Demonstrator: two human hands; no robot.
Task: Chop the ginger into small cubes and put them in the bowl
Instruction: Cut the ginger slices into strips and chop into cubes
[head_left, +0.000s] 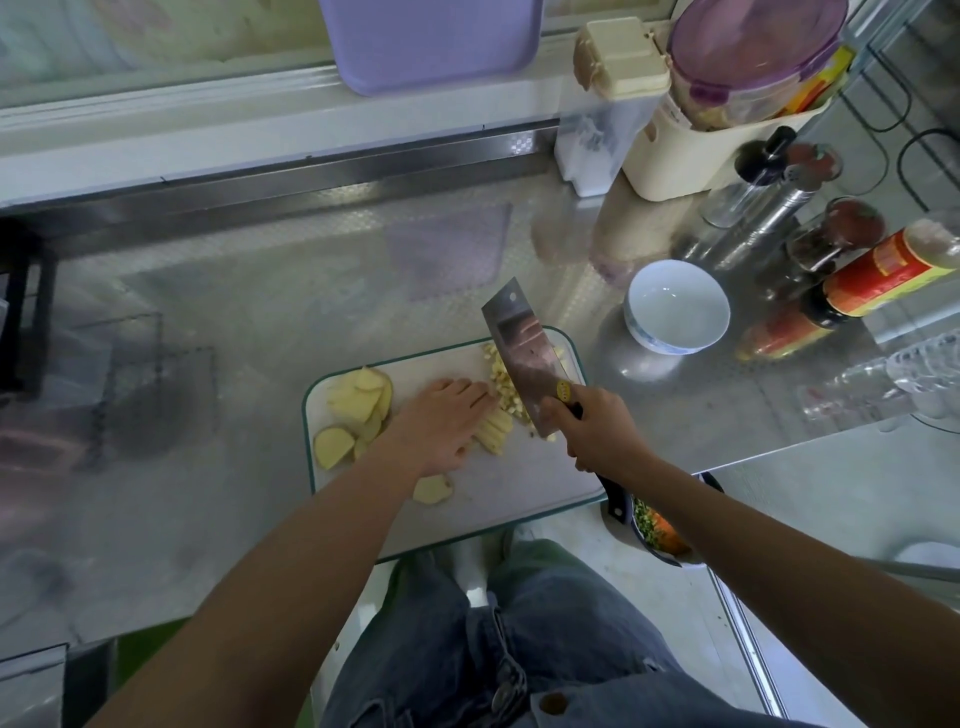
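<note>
Obs: left hand (441, 423) flat on ginger strips (494, 428), right hand (589, 428) grips cleaver (522, 353); risk: fingertips (478, 391) beside blade, slip cuts them

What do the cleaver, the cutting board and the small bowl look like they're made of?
The cleaver looks like polished steel: its blade is mirror-like and reflects its surroundings. The cutting board is probably plastic, matte white with a thin green rim. The bowl is likely glazed ceramic, glossy white with blue patterning on its outside.

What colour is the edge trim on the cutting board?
Dark teal-green trim around the white cutting board, seen clearly in the head view.
</note>
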